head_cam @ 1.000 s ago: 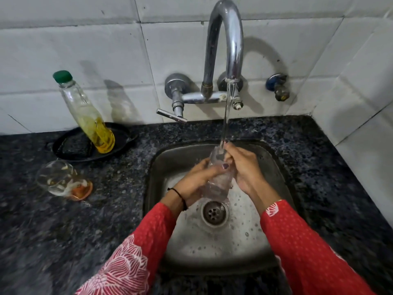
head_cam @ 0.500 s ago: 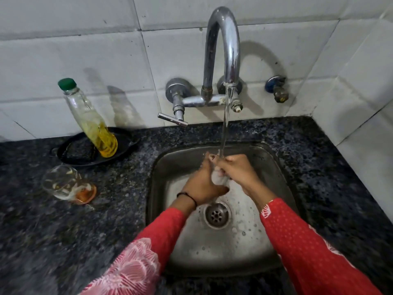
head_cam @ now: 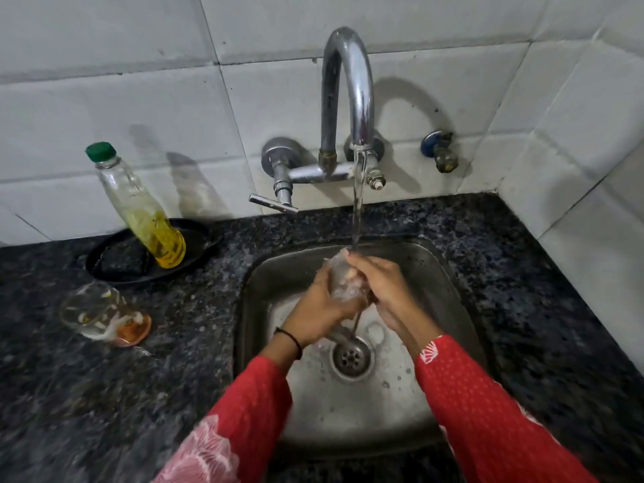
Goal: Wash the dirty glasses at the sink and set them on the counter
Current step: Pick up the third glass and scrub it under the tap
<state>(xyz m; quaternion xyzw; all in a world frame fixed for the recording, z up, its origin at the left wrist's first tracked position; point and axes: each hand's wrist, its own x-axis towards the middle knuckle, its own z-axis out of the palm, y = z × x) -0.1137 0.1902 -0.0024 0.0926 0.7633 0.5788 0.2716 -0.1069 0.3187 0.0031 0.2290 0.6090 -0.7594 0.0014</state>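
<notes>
A clear glass (head_cam: pixel 343 282) is held over the steel sink (head_cam: pixel 271 273), right under the water running from the tap (head_cam: pixel 348 92). My left hand (head_cam: pixel 319 310) grips it from the left and below. My right hand (head_cam: pixel 380 284) wraps around it from the right, fingers over the rim. Water runs off the glass toward the drain (head_cam: pixel 351 357). A second glass (head_cam: pixel 104 313) with orange and white residue lies on its side on the dark granite counter (head_cam: pixel 104 395), left of the sink.
A bottle of yellow liquid with a green cap (head_cam: pixel 139 207) leans in a black dish (head_cam: pixel 125 263) at the back left. A lever handle (head_cam: pixel 273 203) sticks out below the tap. White tiled walls close in behind and on the right.
The camera has tilted a little. Both hands have kept turning the glass under the stream; its body shows again between them after being mostly covered half a second ago.
</notes>
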